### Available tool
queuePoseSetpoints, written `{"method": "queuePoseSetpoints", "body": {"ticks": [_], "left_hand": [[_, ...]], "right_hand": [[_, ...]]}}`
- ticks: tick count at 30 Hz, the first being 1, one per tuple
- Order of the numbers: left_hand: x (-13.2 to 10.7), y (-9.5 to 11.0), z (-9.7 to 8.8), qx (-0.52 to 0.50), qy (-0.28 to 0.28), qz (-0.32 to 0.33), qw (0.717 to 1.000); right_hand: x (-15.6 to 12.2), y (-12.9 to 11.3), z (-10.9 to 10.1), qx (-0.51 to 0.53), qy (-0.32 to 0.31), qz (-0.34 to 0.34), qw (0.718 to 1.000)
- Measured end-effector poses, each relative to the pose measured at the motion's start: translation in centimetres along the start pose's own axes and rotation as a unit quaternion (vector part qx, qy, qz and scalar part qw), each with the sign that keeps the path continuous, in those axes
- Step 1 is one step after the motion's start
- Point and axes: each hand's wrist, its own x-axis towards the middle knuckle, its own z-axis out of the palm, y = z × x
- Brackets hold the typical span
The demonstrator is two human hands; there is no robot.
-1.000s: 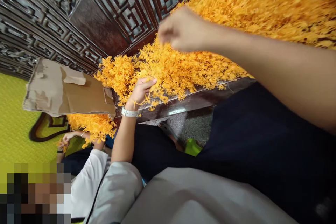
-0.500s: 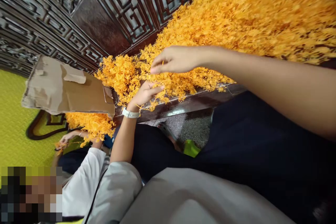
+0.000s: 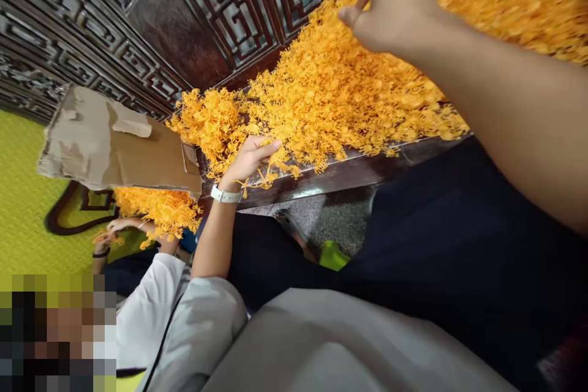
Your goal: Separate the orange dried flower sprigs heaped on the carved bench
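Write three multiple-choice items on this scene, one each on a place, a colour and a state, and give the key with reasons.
1. Where is the white wristwatch strap?
A. On the person's right wrist
B. On the person's left wrist
C. On a co-worker's wrist

2. What colour is the textured floor mat?
A. Deep blue
B. Red
C. Yellow-green

3. What state is the brown cardboard sheet beside the orange tangled sprigs in?
A. Torn, with its paper peeled in patches
B. Whole and clean
C. Closed up as a taped box

1: B, the strap sits on the arm reaching into the sprigs.
2: C, the mat fills the lower left.
3: A, ragged edges and peeled patches show.
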Motion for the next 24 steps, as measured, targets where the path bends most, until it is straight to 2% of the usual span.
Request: {"method": "queuePoseSetpoints", "body": {"ticks": [2, 4, 7, 9, 11, 12, 13, 14, 16, 17, 18, 19, 21, 24], "left_hand": [[0.1, 0.2, 0.1, 0.015, -0.005, -0.002, 1.000], [0.2, 0.3, 0.3, 0.025, -0.012, 0.002, 1.000], [0.7, 0.2, 0.8, 0.058, -0.032, 0.014, 0.998], [1.0, 0.0, 1.1, 0.088, -0.048, 0.015, 0.995], [1.2, -0.1, 1.2, 0.093, -0.048, 0.011, 0.995], [1.2, -0.1, 1.2, 0.079, -0.039, 0.008, 0.996], [1.2, 0.0, 1.1, 0.063, -0.029, 0.008, 0.998], [1.1, 0.1, 1.0, 0.046, -0.020, 0.011, 0.999], [0.7, 0.5, 0.8, 0.031, -0.007, 0.021, 0.999], [0.5, 0.6, 0.7, 0.036, -0.012, 0.027, 0.999], [0.4, 0.7, 0.6, 0.043, -0.015, 0.032, 0.998], [0.3, 0.7, 0.5, 0.046, -0.014, 0.033, 0.998], [0.1, 0.6, 0.4, 0.041, -0.008, 0.030, 0.999], [0.1, 0.3, 0.3, 0.024, 0.003, 0.037, 0.999]], "right_hand": [[-0.9, -1.8, 0.8, -0.024, 0.023, -0.061, 0.998], [-1.9, -4.1, 1.7, 0.004, -0.009, -0.099, 0.995], [-4.0, -7.4, 3.3, 0.115, -0.141, -0.137, 0.974], [-5.4, -9.0, 4.4, 0.176, -0.254, -0.178, 0.934], [-5.9, -9.9, 5.1, 0.217, -0.303, -0.202, 0.906], [-5.6, -9.9, 5.2, 0.241, -0.280, -0.189, 0.910], [-4.9, -9.7, 5.2, 0.272, -0.219, -0.160, 0.923], [-3.9, -9.2, 5.0, 0.305, -0.127, -0.115, 0.937], [-1.7, -7.6, 4.2, 0.363, 0.047, -0.026, 0.930], [-0.7, -6.7, 3.7, 0.382, 0.093, 0.001, 0.920], [0.0, -5.8, 3.2, 0.393, 0.109, 0.015, 0.913], [0.4, -5.1, 2.8, 0.396, 0.096, 0.016, 0.913], [0.5, -3.9, 2.2, 0.388, 0.037, -0.002, 0.921], [0.0, -2.9, 2.1, 0.356, -0.008, -0.029, 0.934]]}}
